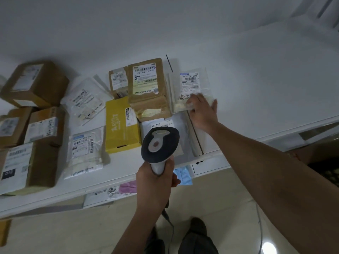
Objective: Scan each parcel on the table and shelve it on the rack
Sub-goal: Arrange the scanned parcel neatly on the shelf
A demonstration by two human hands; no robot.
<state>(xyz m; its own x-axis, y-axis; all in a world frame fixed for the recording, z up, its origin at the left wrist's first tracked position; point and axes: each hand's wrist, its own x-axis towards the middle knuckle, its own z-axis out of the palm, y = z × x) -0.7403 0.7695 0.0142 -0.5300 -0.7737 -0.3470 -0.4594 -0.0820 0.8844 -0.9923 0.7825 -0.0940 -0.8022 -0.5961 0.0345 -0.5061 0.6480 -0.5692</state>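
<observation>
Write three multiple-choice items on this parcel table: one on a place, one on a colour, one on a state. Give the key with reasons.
1. Where does the clear bag parcel marked 007 lie?
A. right of the tall brown parcel
B. on the floor
C. on top of the yellow box

2. What colour is the box just left of the scanner head?
A. red
B. yellow
C. green

3. What is the left hand doing?
A. lying flat on the table
B. hanging idle
C. gripping the scanner handle

Key: 1 A, the bag lies against the brown parcel's right side, under the right hand. 2 B, its top and flap are plain yellow. 3 C, the fingers wrap the white handle.
</observation>
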